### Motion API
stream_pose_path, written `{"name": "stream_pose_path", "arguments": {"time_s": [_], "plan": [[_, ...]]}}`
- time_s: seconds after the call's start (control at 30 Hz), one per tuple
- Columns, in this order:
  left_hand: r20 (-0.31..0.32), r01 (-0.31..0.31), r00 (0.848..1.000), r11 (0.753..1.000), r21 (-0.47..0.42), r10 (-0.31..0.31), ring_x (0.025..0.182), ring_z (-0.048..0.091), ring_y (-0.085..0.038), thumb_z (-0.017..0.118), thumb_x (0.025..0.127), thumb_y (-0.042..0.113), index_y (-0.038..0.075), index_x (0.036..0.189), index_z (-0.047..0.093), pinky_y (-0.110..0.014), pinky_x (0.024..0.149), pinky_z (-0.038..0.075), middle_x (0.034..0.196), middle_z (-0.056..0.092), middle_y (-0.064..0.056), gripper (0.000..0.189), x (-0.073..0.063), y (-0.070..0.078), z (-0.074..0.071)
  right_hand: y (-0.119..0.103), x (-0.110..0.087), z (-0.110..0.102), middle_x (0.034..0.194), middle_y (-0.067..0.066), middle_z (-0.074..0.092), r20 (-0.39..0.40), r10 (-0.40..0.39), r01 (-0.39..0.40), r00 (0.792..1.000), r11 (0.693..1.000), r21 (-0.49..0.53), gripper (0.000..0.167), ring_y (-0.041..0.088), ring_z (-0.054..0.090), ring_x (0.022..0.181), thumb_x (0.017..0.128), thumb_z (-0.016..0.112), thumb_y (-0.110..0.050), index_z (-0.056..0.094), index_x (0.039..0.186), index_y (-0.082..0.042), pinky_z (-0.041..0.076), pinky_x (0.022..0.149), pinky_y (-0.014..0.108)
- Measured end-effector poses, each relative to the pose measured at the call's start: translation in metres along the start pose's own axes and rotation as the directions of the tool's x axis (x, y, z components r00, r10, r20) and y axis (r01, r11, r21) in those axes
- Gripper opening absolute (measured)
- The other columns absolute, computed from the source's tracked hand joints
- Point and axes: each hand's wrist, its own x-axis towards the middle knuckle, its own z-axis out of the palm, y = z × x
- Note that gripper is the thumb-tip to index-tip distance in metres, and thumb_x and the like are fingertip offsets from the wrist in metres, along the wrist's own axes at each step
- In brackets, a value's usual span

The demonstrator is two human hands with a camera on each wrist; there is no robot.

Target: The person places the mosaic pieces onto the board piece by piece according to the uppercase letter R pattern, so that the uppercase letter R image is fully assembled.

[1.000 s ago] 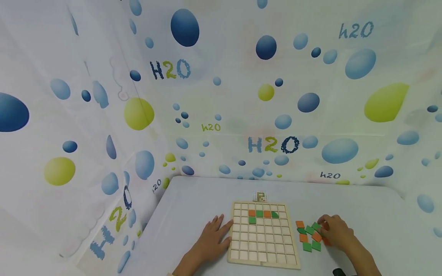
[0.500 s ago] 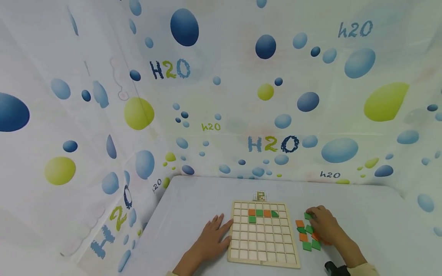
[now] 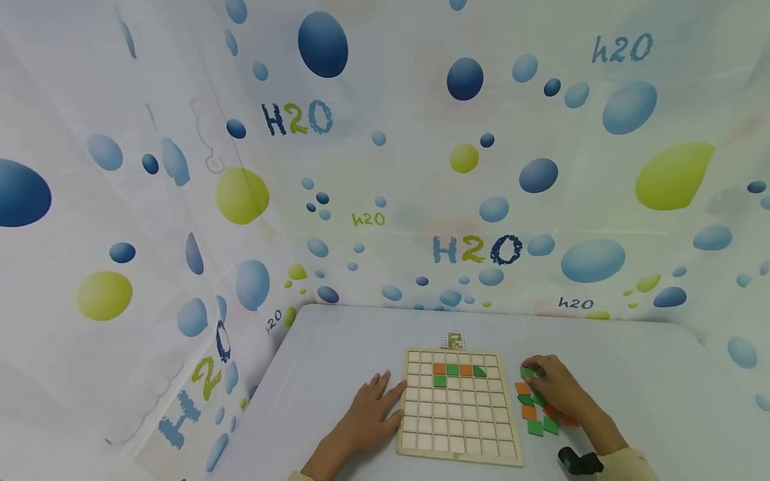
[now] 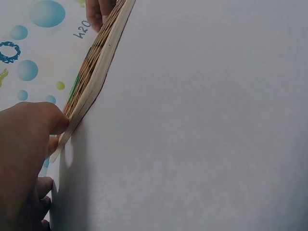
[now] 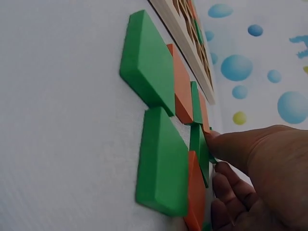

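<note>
I count five set tiles (image 3: 452, 369) far on the board (image 3: 460, 458), most cells (image 3: 454, 413) bare, the left hand (image 3: 371, 415) spread at its left edge, the right hand (image 3: 558, 384) pinching a green tile (image 3: 526, 372) beside loose tiles (image 3: 535, 427) at right.

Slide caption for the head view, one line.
Left hand touching a gridded board; right hand holding a green tile near loose orange and green tiles.
</note>
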Motion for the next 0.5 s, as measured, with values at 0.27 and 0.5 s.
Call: {"name": "stream_pose_path", "arguments": {"time_s": [0.27,0.5], "plan": [[-0.007,0.002,1.000,1.000,0.000,-0.002,0.159,0.025,-0.044,0.050,0.107,0.046,0.027,0.163,0.044,-0.067,0.125,0.023,0.172,0.031,-0.018,0.059,0.0022,-0.0034,0.0037,-0.0033,-0.0006,0.0062,0.114,0.017,0.060,-0.024,-0.020,0.020,1.000,1.000,-0.004,0.023,0.029,0.060,0.106,0.099,0.071,-0.008,0.066,0.119,0.001,0.053,0.096,0.055],[-0.008,-0.002,1.000,1.000,-0.006,0.002,0.159,0.025,-0.044,0.050,0.107,0.045,0.026,0.162,0.045,-0.068,0.124,0.023,0.171,0.031,-0.018,0.059,0.0010,-0.0021,0.0030,-0.0060,-0.0065,0.0080,0.114,0.014,0.058,0.031,0.024,-0.025,0.999,0.999,0.037,0.021,0.026,0.057,0.105,0.101,0.068,-0.007,0.064,0.120,-0.001,0.053,0.093,0.050]]}}
